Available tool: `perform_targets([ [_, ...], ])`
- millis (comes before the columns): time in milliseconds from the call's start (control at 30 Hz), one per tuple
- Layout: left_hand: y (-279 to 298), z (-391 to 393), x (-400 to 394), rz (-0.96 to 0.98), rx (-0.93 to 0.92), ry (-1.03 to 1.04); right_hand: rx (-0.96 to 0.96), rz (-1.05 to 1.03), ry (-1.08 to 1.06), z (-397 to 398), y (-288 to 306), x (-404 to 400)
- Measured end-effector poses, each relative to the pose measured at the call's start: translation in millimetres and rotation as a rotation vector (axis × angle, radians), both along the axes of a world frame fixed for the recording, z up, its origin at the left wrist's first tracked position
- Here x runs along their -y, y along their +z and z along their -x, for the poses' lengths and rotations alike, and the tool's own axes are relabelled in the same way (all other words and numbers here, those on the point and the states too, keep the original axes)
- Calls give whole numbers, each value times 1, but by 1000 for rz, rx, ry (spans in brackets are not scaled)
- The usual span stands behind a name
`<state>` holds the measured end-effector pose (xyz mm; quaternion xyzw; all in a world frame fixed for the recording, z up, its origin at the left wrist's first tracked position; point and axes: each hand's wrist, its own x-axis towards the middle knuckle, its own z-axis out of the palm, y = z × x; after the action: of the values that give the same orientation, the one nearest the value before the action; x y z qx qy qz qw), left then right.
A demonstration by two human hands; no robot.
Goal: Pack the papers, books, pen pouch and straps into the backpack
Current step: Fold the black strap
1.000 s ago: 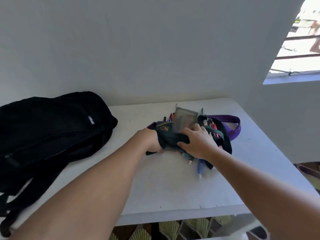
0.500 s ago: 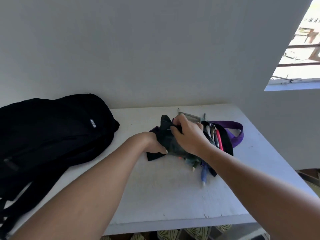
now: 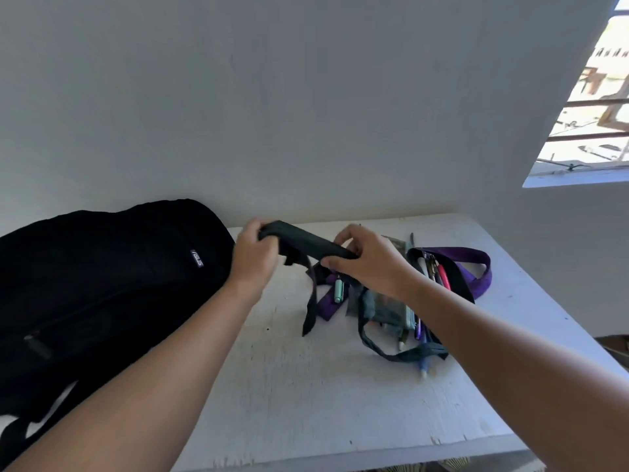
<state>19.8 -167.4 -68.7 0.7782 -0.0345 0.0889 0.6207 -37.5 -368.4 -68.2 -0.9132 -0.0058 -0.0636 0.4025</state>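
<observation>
Lifted since before: black strap point(image 3: 306, 242) | left hand point(image 3: 253, 258), right hand point(image 3: 366, 258) grip its ends | backpack point(image 3: 102, 284) label: ASUS

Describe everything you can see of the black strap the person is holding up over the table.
The black strap is a dark padded band that looks like fabric, held above the white table and slanting down to the right. The left hand grips its upper end; the right hand pinches its lower end. A thinner black tail hangs from it, its tip near the table beside a purple strap.
</observation>
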Motion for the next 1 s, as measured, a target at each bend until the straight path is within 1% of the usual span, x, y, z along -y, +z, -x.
perform_targets([
  [67,8,-10,-16,147,14,127,-50,105,-13,1,-5,8],
  [100,10,-16,-25,153,13,159,-50,113,-23,0,-7,11],
  [133,13,-21,-34,75,9,166,-44,79,-33,-1,-8,12],
  [167,15,-26,-42,-135,-16,128,-31,1,-45,-3,-9,12],
  [200,18,-29,-49,-448,-58,47,-6,-110,-59,-4,-8,10],
  [233,24,-28,-53,-793,-120,-62,30,-221,-75,-6,-5,7],
  [267,30,-24,-54,-1093,-201,-190,66,-297,-87,-9,-2,3],
  [300,37,-17,-51,-1274,-247,-318,102,-331,-89,-11,1,-2],
  [333,42,-9,-45,-1310,-230,-431,137,-325,-82,-13,5,-7],
  [367,47,-1,-35,-1235,-162,-523,170,-308,-64,-14,8,-13],
  [400,53,7,-25,-1079,-86,-576,202,-287,-43,-14,12,-19],
  [467,54,14,-4,-724,33,-597,238,-258,-12,-12,15,-28],
  [500,53,14,4,-579,68,-583,247,-257,-9,-12,15,-30],
  [533,51,13,9,-489,85,-569,259,-260,-11,-11,14,-31],
  [567,50,12,11,-457,98,-551,278,-261,-20,-11,12,-30],
  [633,43,9,12,-450,78,-477,293,-234,-40,-10,7,-24],
  [667,41,6,12,-397,41,-422,282,-224,-50,-9,5,-19],
  [767,44,0,2,-41,-73,-281,207,-202,-93,-9,0,-3],
  [800,46,-2,-4,10,-85,-283,185,-197,-111,-9,-1,0],
  [833,48,-5,-11,-33,-87,-327,177,-206,-128,-10,-1,3],
  [867,49,-7,-17,-188,-105,-400,182,-232,-141,-11,0,4],
  [933,45,-3,-19,-633,-144,-527,216,-317,-153,-12,8,-2],
  [967,41,-2,-16,-780,-111,-524,234,-362,-143,-13,14,-7],
  [1000,36,-1,-10,-797,-40,-501,248,-399,-120,-14,20,-14],
])
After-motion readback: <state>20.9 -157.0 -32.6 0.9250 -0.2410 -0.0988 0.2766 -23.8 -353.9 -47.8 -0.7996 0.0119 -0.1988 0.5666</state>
